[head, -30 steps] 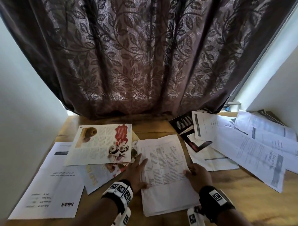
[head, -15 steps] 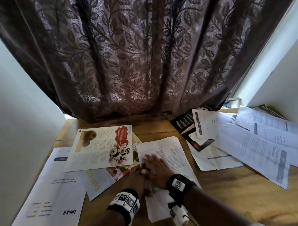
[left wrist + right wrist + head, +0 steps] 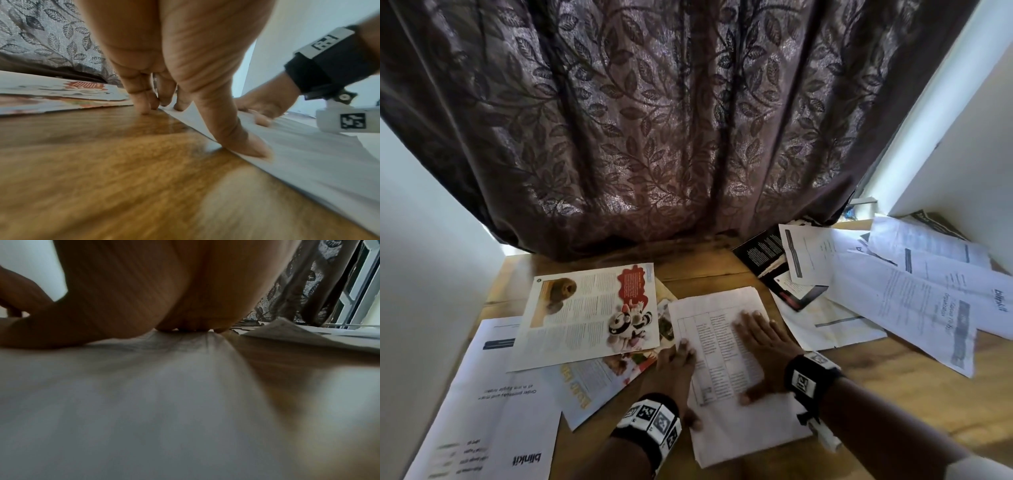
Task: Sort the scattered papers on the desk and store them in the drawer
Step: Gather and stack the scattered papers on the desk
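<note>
A stack of white sheets (image 3: 722,346) printed with a table lies on the wooden desk (image 3: 893,394), front centre. My left hand (image 3: 678,363) stands at the stack's left edge. In the left wrist view its straight fingertips (image 3: 144,108) touch the desk and its thumb presses the paper's edge (image 3: 308,154). My right hand (image 3: 760,346) lies flat on the stack with fingers straight; the right wrist view shows the palm low over the paper (image 3: 144,386). No drawer is in view.
A magazine page (image 3: 585,315), a colour leaflet (image 3: 592,383) and a large "blinkit" sheet (image 3: 482,411) overlap on the left. A black booklet (image 3: 763,253) and several white sheets (image 3: 911,308) spread on the right. A patterned curtain (image 3: 654,120) hangs behind; white walls flank the desk.
My right hand left the stack's right edge, swept across the top sheet toward the left hand, and now lies flat at its middle right. The left hand stayed at the left edge.
</note>
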Available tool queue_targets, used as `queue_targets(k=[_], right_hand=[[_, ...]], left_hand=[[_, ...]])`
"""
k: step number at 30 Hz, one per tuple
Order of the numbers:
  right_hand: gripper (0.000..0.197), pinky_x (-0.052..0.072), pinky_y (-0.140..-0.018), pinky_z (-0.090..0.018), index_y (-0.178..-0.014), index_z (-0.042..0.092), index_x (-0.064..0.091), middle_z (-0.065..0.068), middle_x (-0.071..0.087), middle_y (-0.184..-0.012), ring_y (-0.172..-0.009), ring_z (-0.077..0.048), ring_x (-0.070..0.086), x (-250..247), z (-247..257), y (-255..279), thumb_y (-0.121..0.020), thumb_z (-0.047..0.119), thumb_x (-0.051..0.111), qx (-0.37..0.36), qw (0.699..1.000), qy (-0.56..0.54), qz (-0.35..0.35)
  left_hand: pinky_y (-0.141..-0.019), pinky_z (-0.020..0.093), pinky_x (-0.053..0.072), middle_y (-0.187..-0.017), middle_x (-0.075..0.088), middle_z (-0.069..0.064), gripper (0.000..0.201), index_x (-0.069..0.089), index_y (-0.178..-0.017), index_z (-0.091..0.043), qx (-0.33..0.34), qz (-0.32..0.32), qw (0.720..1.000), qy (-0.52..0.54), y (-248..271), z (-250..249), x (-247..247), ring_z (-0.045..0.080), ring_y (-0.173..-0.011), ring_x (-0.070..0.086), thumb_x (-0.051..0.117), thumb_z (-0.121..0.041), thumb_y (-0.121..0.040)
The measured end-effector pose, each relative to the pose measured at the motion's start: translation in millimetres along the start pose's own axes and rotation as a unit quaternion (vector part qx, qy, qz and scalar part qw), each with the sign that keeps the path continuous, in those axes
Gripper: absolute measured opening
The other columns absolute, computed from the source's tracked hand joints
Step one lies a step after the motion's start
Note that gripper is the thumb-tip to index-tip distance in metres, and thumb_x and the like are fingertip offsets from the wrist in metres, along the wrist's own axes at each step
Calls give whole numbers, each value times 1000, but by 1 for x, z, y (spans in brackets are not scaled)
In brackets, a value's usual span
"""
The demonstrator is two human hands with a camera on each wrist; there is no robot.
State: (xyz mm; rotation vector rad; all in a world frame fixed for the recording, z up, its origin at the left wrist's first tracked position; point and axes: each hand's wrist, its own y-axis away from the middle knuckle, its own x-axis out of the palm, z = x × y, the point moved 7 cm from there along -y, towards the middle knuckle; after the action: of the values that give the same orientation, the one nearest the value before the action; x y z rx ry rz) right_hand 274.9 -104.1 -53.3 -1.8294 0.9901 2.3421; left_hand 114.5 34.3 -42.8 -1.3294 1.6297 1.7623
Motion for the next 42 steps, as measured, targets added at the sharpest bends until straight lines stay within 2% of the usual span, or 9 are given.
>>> queue_targets(k=[7, 12, 15, 18, 23, 29, 32, 35, 42], right_hand=[[129, -19, -117, -43, -155, 32, -16, 6, -20, -163, -149, -19, -23, -3, -36, 47, -63, 91, 51, 47, 999, 3, -25], [107, -19, -116, -39, -158, 34, 1, 5, -6, -167, -149, -16, -20, -5, -29, 66, -68, 90, 13, 64, 993, -8, -103], [78, -14, -120, -39, -158, 32, 11, 9, 1, -167, -153, -16, -10, -9, -46, 90, -94, 67, 40, 118, 979, -66, -153], [67, 1, -124, -40, -153, 32, 32, 8, 15, -165, -154, -17, 7, -15, -87, 121, -94, 51, 57, 172, 954, -135, -206], [61, 30, -115, -36, -140, 26, 53, -1, 47, -150, -136, -23, 44, -22, -180, 171, -84, 40, 73, 248, 918, -136, -277], [67, 28, -117, -34, -143, 20, 49, -7, 44, -152, -139, -26, 39, -26, -255, 164, -83, 36, 73, 245, 926, -120, -260], [74, 31, -117, -37, -150, 20, 39, -7, 35, -156, -142, -27, 33, -20, -273, 144, -86, 38, 71, 243, 941, -123, -202], [63, 44, -105, -44, -145, 20, 41, -5, 45, -143, -132, -28, 45, -12, -280, 130, -89, 34, 65, 261, 947, -129, -135], [22, 54, -80, -39, -110, 20, 60, -4, 61, -114, -105, -28, 64, -17, -281, 126, -96, 17, 43, 265, 949, -47, -164]], left_hand=[[-122, 49, 8, -162, -16, 8, 138, -7, -155, -15, 3, 2, 1000, -13, 0, -3, -2, 40, -147, -6, 80, -63, -60], [-122, 46, 6, -162, -17, 5, 133, -7, -155, -17, -7, 27, 1000, -8, 12, -5, -14, 39, -148, -6, 78, -63, -64], [-121, 45, 13, -164, -11, 0, 129, 0, -156, -20, -8, 23, 1000, 3, 10, -8, -22, 36, -148, -1, 75, -68, -63], [-117, 48, 22, -163, -4, -6, 121, 10, -155, -27, -22, -43, 999, 8, 7, -16, -40, 33, -147, -1, 63, -82, -61], [-113, 45, 28, -158, 21, -9, 129, 29, -149, -33, 26, -173, 983, 54, -8, -64, -75, 23, -138, 21, 10, -104, -43], [-107, 39, 38, -150, 39, -9, 63, 44, -141, -30, 47, -244, 964, 93, -43, -140, -93, 19, -135, 33, 51, -62, -87], [-104, 40, 40, -147, 45, -8, 56, 49, -138, -28, 39, -246, 964, 94, -59, -165, -90, 19, -134, 36, 53, -54, -89], [-104, 41, 40, -146, 46, -8, 58, 50, -137, -27, 26, -240, 965, 97, -67, -175, -83, 19, -134, 37, 47, -56, -87], [-104, 40, 40, -146, 46, -9, 50, 49, -137, -30, -9, -236, 966, 107, -64, -184, -75, 19, -134, 37, 52, -50, -91]])
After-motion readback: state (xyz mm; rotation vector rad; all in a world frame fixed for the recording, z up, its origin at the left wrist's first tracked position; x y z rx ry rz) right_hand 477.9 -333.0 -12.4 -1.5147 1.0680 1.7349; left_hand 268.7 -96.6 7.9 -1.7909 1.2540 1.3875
